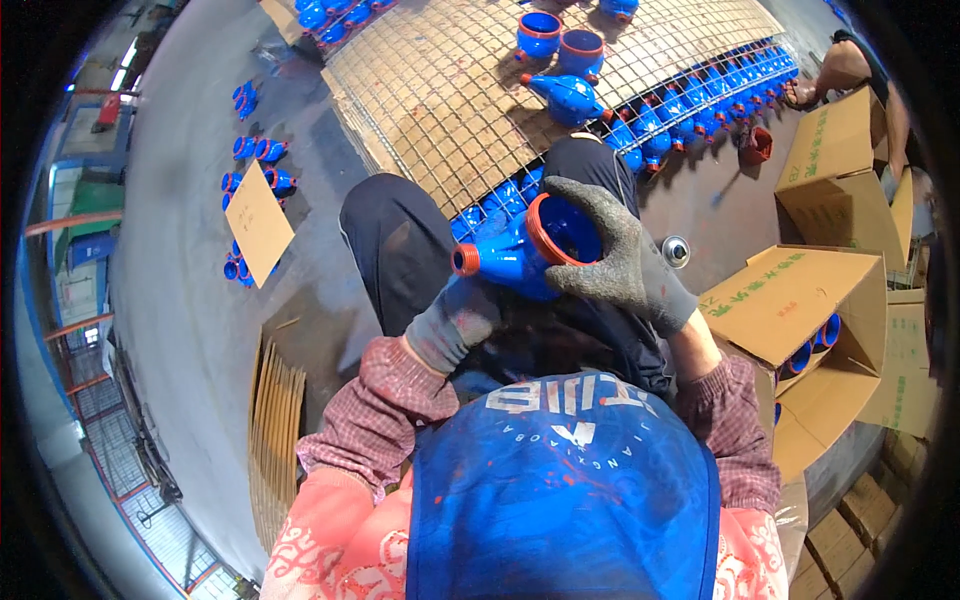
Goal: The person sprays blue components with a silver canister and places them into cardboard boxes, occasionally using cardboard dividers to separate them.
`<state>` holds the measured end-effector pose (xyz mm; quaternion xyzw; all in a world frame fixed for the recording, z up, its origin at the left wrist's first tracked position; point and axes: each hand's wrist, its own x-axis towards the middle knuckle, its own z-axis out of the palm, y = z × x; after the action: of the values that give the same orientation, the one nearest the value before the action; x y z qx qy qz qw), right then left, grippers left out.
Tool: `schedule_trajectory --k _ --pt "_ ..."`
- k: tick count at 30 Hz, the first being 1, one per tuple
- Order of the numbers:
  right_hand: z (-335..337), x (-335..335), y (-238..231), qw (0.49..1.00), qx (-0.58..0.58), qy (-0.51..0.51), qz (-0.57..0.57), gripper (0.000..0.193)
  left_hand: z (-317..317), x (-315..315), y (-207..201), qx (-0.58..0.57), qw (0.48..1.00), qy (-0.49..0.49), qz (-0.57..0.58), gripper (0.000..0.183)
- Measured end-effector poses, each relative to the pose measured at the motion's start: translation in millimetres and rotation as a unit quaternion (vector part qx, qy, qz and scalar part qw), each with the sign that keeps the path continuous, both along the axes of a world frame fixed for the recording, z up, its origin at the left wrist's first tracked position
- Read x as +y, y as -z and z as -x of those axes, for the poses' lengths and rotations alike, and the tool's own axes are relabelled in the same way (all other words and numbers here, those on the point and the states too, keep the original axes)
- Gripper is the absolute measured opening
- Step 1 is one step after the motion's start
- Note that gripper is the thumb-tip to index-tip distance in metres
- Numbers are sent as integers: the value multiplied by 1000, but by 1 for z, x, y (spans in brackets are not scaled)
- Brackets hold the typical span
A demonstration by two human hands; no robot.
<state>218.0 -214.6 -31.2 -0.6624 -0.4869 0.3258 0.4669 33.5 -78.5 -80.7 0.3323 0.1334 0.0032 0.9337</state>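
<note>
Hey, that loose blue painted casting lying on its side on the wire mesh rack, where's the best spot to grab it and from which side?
Probably by the narrow tapered neck of the blue painted casting on the wire mesh rack. It lies on its side, neck pointing left toward open mesh, so come from above on that left side. Two blue cups with orange rims crowd its far side.

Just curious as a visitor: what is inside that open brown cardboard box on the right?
Inside the open brown cardboard box, two blue painted castings with orange rims show in the gap under its flap. The flaps and walls cover the rest, so how many more lie within cannot be told.
</note>
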Motion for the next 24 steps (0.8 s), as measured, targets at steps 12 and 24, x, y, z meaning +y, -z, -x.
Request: schedule_trajectory --k 12,24 --pt "-2 -20 14 961 229 146 59 64 -38 7 -70 99 904 -97 -405 37" --pt "15 -59 22 937 253 237 -44 48 -35 11 -30 144 949 -200 -195 28"
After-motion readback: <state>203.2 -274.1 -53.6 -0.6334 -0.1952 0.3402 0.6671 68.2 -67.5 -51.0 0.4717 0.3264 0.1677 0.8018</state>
